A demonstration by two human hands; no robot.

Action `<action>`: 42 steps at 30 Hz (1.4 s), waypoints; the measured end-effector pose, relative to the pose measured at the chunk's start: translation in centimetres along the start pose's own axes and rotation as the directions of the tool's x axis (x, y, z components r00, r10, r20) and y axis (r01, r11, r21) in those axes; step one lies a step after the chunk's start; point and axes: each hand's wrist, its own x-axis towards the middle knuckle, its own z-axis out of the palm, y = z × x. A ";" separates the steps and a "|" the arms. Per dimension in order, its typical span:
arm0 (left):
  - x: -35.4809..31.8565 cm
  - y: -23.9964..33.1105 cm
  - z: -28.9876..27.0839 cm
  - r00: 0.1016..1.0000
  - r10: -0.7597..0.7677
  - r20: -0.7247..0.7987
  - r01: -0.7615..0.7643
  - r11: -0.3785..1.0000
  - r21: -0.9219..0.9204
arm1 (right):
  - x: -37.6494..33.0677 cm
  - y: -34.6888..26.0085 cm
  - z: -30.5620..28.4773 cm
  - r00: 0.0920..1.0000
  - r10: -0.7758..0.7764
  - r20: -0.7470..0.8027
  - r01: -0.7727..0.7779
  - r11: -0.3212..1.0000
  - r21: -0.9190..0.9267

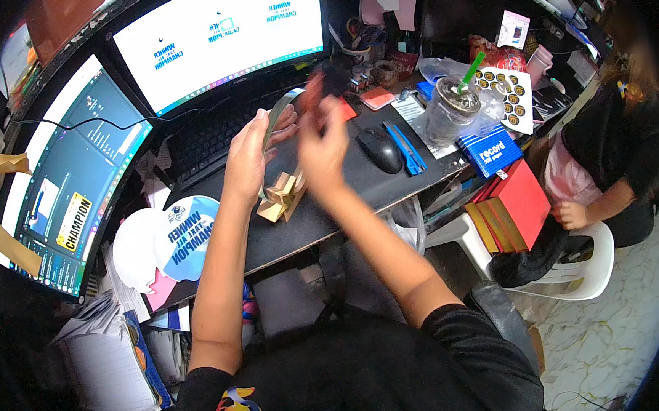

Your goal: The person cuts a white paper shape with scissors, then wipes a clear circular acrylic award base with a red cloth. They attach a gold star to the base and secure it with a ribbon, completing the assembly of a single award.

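Head view: left fingers (286, 119) pinch thin curved panel (276, 110); right fingers (330, 120) blurred over black counter (386, 190), opening and grip indiscernible

A thin, curved plate (278, 109) is standing nearly edge-on, its pale rim showing; a blurred black-and-red thing (328, 78) is appearing just right of its upper end, blur hiding whether they are touching; an angular, shiny gold-coloured piece (283, 196) is lying tilted below both
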 end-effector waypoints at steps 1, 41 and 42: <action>-0.1 -0.1 -0.1 1.000 -0.013 -0.014 0.013 1.000 0.021 | 0.8 0.8 0.0 0.992 0.125 0.006 -0.124 0.981 0.150; -0.2 -2.4 -0.8 0.996 0.058 0.069 -0.050 0.993 -0.109 | 0.6 5.1 1.4 0.955 -0.266 0.135 0.259 0.964 0.069; -0.4 -2.2 -0.7 0.997 0.041 0.061 -0.037 0.997 -0.070 | 1.8 5.4 1.5 0.977 -0.214 0.012 0.212 0.974 0.084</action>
